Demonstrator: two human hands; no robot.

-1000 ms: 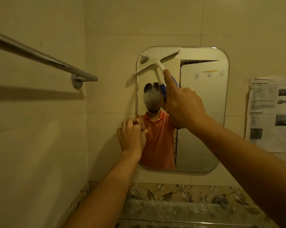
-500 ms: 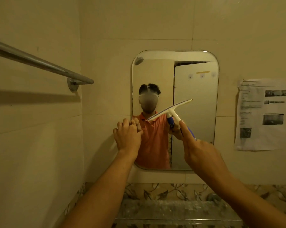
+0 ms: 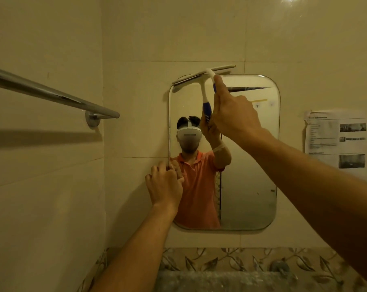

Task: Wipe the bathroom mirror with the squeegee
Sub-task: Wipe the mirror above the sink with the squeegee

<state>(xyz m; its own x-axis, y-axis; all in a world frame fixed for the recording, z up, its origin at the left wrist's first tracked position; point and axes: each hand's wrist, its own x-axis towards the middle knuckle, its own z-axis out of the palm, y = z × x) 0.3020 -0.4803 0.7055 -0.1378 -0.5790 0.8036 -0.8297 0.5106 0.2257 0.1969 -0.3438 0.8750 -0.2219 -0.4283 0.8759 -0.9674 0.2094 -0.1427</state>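
A rounded rectangular mirror (image 3: pixel 248 175) hangs on the tiled wall. My right hand (image 3: pixel 233 114) grips the blue handle of a white squeegee (image 3: pixel 203 75), forefinger stretched up along the handle. The blade lies tilted across the mirror's top left edge, its right end over the wall above the glass. My left hand (image 3: pixel 164 184) grips the mirror's left edge at mid height, fingers curled round the rim. The mirror reflects a person in an orange shirt wearing a headset.
A chrome towel rail (image 3: pixel 51 94) juts from the left wall toward the mirror. A printed paper sheet (image 3: pixel 336 142) is stuck on the wall right of the mirror. Below runs a leaf-patterned tile border (image 3: pixel 231 260) above a grey ledge.
My right hand has lifted the squeegee from the mirror's middle back up to its top edge. My left hand stays on the mirror's left edge.
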